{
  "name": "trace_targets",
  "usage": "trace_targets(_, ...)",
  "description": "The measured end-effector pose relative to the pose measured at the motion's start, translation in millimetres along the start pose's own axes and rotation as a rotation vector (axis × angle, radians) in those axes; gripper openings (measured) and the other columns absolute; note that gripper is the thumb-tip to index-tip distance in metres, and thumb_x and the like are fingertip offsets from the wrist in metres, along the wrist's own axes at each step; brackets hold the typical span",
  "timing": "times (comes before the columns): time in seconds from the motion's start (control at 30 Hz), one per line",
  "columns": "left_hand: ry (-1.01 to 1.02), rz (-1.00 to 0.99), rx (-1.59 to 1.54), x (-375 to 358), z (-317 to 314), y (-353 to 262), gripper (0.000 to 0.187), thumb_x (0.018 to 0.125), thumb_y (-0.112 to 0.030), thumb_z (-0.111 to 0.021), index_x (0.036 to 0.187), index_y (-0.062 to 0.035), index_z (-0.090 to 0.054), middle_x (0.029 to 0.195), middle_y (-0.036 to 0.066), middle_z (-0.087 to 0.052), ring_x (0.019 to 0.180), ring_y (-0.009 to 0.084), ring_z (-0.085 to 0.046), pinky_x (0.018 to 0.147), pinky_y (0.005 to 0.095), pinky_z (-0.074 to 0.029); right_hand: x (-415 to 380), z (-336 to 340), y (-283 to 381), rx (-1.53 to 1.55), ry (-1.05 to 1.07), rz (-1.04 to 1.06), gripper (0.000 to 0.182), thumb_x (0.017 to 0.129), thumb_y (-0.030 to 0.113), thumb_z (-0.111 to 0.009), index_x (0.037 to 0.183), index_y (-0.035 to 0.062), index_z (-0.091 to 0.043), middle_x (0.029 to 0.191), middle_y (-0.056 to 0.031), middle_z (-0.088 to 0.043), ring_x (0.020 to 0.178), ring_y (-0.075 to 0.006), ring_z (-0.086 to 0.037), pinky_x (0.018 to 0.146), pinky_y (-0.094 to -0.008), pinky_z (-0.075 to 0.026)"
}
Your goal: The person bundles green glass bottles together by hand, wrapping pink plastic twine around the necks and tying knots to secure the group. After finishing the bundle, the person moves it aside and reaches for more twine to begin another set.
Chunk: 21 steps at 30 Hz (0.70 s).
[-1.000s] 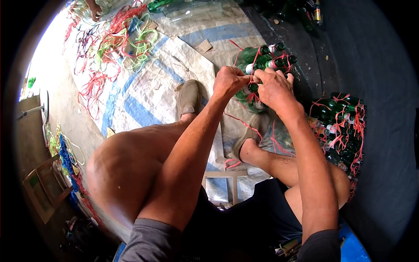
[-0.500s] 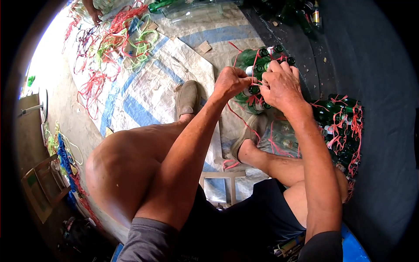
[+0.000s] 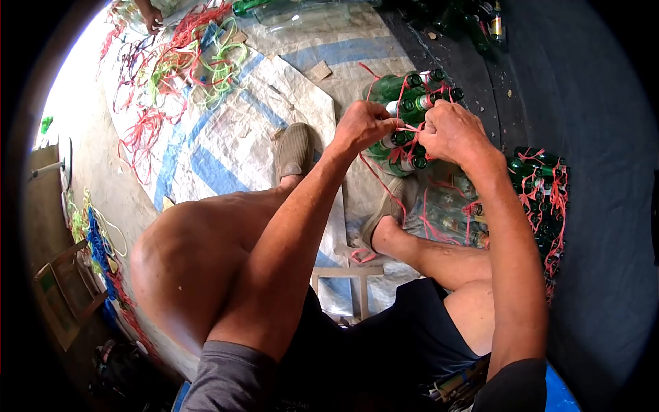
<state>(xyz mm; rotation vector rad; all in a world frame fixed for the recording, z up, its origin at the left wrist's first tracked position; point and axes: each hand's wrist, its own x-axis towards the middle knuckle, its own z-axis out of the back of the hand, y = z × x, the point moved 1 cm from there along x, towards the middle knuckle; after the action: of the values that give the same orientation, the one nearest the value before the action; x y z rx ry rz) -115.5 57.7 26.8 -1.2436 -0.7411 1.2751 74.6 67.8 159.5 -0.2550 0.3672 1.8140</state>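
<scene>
Several green glass bottles [image 3: 391, 88] stand in a bundle near my feet, with red string wound among their necks. My left hand [image 3: 364, 127] pinches the red string [image 3: 410, 128] at the left side of the bundle. On the right, my right hand [image 3: 456, 134] grips the same string, its fingers curled in front of the bottles. A short length of string is stretched between the two hands. Another strand hangs from the bundle past my left hand toward my foot. My fingers hide part of the bottle necks.
Tangled red and green strings [image 3: 199, 62] lie on the white and blue sheet [image 3: 226, 172] at upper left. Another person's hand [image 3: 152, 19] shows beyond them. More tied green bottles [image 3: 542, 185] are at right, and loose dark bottles [image 3: 473, 31] at upper right.
My right hand has turned and closed into a tighter grip, uncovering more bottle necks. My left hand has stayed nearly in place on the string.
</scene>
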Motion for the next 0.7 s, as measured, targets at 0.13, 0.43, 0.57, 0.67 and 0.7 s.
trace_targets(0.13, 0.004, -0.002, 0.023, -1, -2, 3, 0.038, 0.085, -0.037, -0.088, 0.092, -0.0003, -0.083, 0.073, 0.015, -0.075, 0.066, 0.0217, -0.069, 0.063, 0.0408, -0.053, 2, 7, -5, 0.088, 0.058, -0.056, 0.025, 0.08, 0.022, -0.075, 0.072, -0.0003, -0.069, 0.08, -0.0219, -0.072, 0.081, -0.04, -0.073, 0.076, -0.0496, -0.056)
trace_targets(0.43, 0.019, 0.003, -0.002, -6, -1, 2, 0.037, 0.093, -0.032, -0.085, 0.092, 0.0048, -0.081, 0.07, 0.007, -0.07, 0.069, 0.0122, -0.059, 0.064, 0.0367, -0.051, 7, 7, -24, 0.119, 0.095, -0.119, 0.032, 0.079, 0.024, -0.075, 0.066, -0.002, -0.064, 0.065, -0.0193, -0.065, 0.064, -0.0333, -0.069, 0.068, -0.0485, -0.054)
trace_targets(0.57, 0.026, -0.004, 0.007, -6, -2, 8, 0.032, 0.095, -0.028, -0.081, 0.096, 0.0039, -0.082, 0.076, 0.01, -0.075, 0.072, 0.0137, -0.065, 0.067, 0.0362, -0.054, 10, -4, -39, 0.083, 0.068, -0.103, 0.03, 0.082, 0.025, -0.074, 0.071, -0.0017, -0.066, 0.072, -0.0217, -0.069, 0.072, -0.037, -0.071, 0.072, -0.0496, -0.055)
trace_targets(0.67, 0.015, -0.01, 0.006, -6, -2, 9, 0.031, 0.093, -0.027, -0.08, 0.097, 0.0036, -0.082, 0.08, 0.014, -0.077, 0.074, 0.0181, -0.07, 0.069, 0.0378, -0.056, 9, -1, -39, 0.091, 0.084, -0.087, 0.026, 0.084, 0.021, -0.067, 0.083, -0.0049, -0.07, 0.091, -0.0315, -0.07, 0.091, -0.0494, -0.071, 0.083, -0.0552, -0.057)
trace_targets(0.7, 0.01, -0.002, -0.011, -6, -3, 8, 0.032, 0.09, -0.028, -0.079, 0.097, 0.0035, -0.082, 0.081, 0.017, -0.077, 0.075, 0.0219, -0.072, 0.071, 0.0395, -0.056, 8, 1, -38, 0.1, 0.104, -0.094, 0.026, 0.084, 0.019, -0.063, 0.088, -0.0064, -0.071, 0.1, -0.036, -0.071, 0.099, -0.055, -0.071, 0.087, -0.0578, -0.057)
